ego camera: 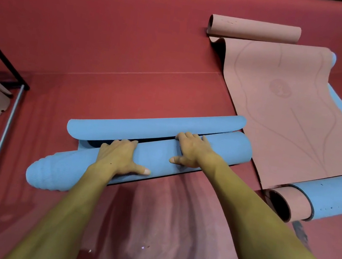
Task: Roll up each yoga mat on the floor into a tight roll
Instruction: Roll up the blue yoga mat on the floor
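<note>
A blue yoga mat [68,165] lies across the red floor as a thick roll, its left end telescoped into stepped layers. Its far end [155,126] curls up in a loose flap just beyond the roll. My left hand [119,157] presses flat on the roll's middle, fingers curled over its far side. My right hand [193,150] presses on the roll further right, fingers at the seam. To the right a pink mat [295,116] lies partly unrolled over another blue mat [336,194], both curled at the near end.
A pink roll [254,30] lies at the back right. A metal rack [0,105] with black frame and silver bars stands at the left edge, with a brown object under it. The red floor [111,44] stretches open behind the mats.
</note>
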